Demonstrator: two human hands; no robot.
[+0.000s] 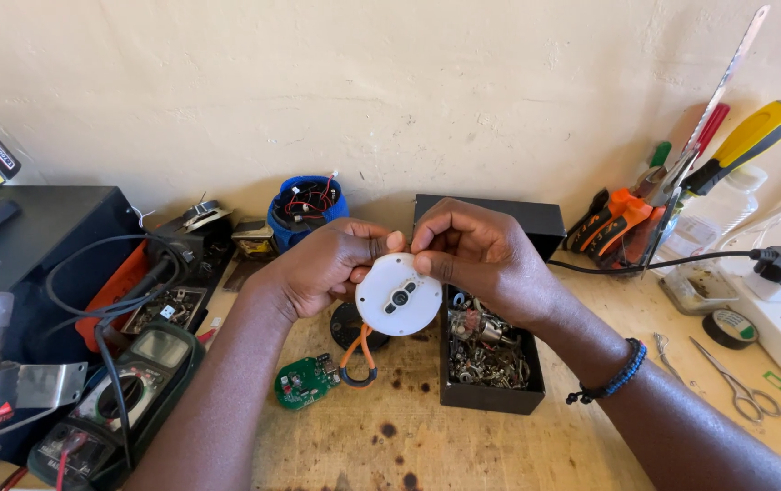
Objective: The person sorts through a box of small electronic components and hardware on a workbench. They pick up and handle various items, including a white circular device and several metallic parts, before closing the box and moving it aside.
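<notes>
Above the middle of the wooden bench [500, 445], both hands are meeting on a white disc [399, 295] and holding it up off the surface. The left hand [329, 264] is coming in from the left with the wrist bent, its thumb and fingertips pinching the disc's upper left edge. The right hand [481, 255] is reaching in from the right, fingers curled down over the upper right edge, thumb tip nearly touching the left thumb. A dark beaded bracelet [610, 375] is sitting on the right wrist. Both forearms are angling in from the near edge.

An orange wire [360, 350] is hanging from under the disc toward a green circuit board [303, 382] lying on the bench just near and left of it.

Just right of the disc, a black box [490, 396] is standing open and holding a heap of small metal parts [486, 350]. At the far side, a blue cup [307, 211] is holding red and white wires. At the far right, a clear jar [700, 227] is holding a yellow-handled screwdriver [747, 144] and orange-handled pliers [616, 223]. A green multimeter [127, 400] is lying at the near left, and scissors [740, 386] at the right.
</notes>
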